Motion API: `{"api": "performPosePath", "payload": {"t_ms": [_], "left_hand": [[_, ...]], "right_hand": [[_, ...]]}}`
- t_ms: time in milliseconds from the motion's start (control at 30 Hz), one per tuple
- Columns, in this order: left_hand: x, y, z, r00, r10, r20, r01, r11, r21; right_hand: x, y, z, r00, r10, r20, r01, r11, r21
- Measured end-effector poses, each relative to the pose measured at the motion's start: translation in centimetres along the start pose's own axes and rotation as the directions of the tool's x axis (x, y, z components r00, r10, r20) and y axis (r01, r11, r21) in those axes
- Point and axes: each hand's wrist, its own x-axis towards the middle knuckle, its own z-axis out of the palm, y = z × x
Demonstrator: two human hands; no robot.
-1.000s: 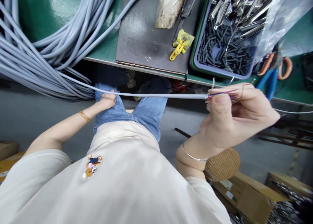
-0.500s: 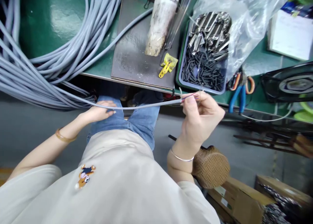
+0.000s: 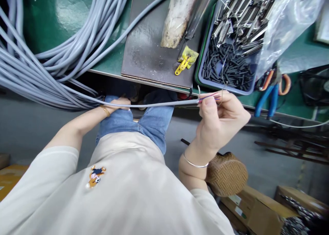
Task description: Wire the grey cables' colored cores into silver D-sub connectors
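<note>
A grey cable (image 3: 164,104) stretches across my lap, its stripped end showing thin coloured wires (image 3: 209,98). My right hand (image 3: 218,115) is closed, pinching those wires between thumb and fingers in front of the bench edge. My left hand (image 3: 118,104) rests on the jeans, fingers loosely stretched out behind the cable and partly covered by it. Close to its wrist hang several strands of the big grey cable coil (image 3: 84,39), which lies on the bench and droops over its edge.
Beyond my right hand stands a blue bin (image 3: 246,90) of metal connector parts and black tubes. Pliers (image 3: 269,94) lie beside it. A yellow clip-like piece (image 3: 183,63) sits on a dark board (image 3: 144,46). A woven-top stool (image 3: 227,175) is behind my right arm.
My right hand has shifted slightly right with the cable end. My left hand has moved slightly up and right, farther behind the cable. The view has also shifted.
</note>
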Motion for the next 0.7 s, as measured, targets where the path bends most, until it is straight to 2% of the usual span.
{"api": "performPosePath", "payload": {"t_ms": [100,167,200,267,333,367,400,433,467,500,533,567,600,700], "left_hand": [[0.0,2.7,2.5,0.99,0.07,0.119,-0.07,0.998,-0.01],[-1.2,5.2,3.8,0.969,0.178,0.169,-0.171,0.984,-0.054],[-2.4,6.5,4.2,0.961,0.227,0.16,-0.219,0.973,-0.07],[-5.5,9.0,3.9,0.951,0.296,0.088,-0.29,0.954,-0.073],[-9.1,11.3,2.4,0.922,0.387,0.022,-0.383,0.919,-0.097],[-10.8,12.3,1.3,0.87,0.491,-0.042,-0.49,0.853,-0.177],[-12.1,13.2,0.1,0.823,0.547,-0.153,-0.568,0.788,-0.237],[-13.0,14.1,-1.0,0.775,0.529,-0.346,-0.617,0.754,-0.227],[-13.4,14.9,-2.0,0.69,0.458,-0.561,-0.628,0.764,-0.149],[-13.4,15.6,-2.8,0.58,0.386,-0.718,-0.609,0.79,-0.067],[-13.0,16.2,-3.4,0.527,0.333,-0.782,-0.585,0.809,-0.05],[-12.4,16.8,-3.7,0.514,0.312,-0.799,-0.601,0.796,-0.075],[-11.6,17.4,-3.8,0.55,0.292,-0.783,-0.626,0.764,-0.155],[-9.3,18.6,-3.3,0.706,0.157,-0.691,-0.63,0.586,-0.51]], "right_hand": [[0.0,0.4,-0.3,1.0,0.01,-0.002,-0.01,0.999,0.036],[0.1,0.7,-0.4,1.0,0.018,0.006,-0.018,0.998,0.054],[0.2,0.9,-0.5,1.0,0.022,0.013,-0.023,0.998,0.06],[0.3,1.0,-0.5,0.999,0.035,0.029,-0.037,0.997,0.068],[0.5,1.1,-0.3,0.998,0.05,0.049,-0.054,0.995,0.079],[0.6,1.1,-0.2,0.996,0.061,0.066,-0.066,0.994,0.084],[0.7,1.0,0.0,0.993,0.071,0.09,-0.079,0.993,0.089],[0.9,1.0,0.2,0.99,0.081,0.118,-0.092,0.991,0.094],[1.0,0.9,0.4,0.985,0.089,0.147,-0.104,0.99,0.096],[1.1,0.7,0.7,0.98,0.095,0.175,-0.113,0.989,0.096],[1.1,0.6,0.9,0.975,0.099,0.198,-0.119,0.988,0.094],[1.2,0.5,1.2,0.97,0.098,0.221,-0.121,0.988,0.091],[1.2,0.4,1.4,0.964,0.097,0.246,-0.122,0.989,0.085],[1.2,0.3,1.8,0.964,0.072,0.255,-0.079,0.997,0.02]]}}
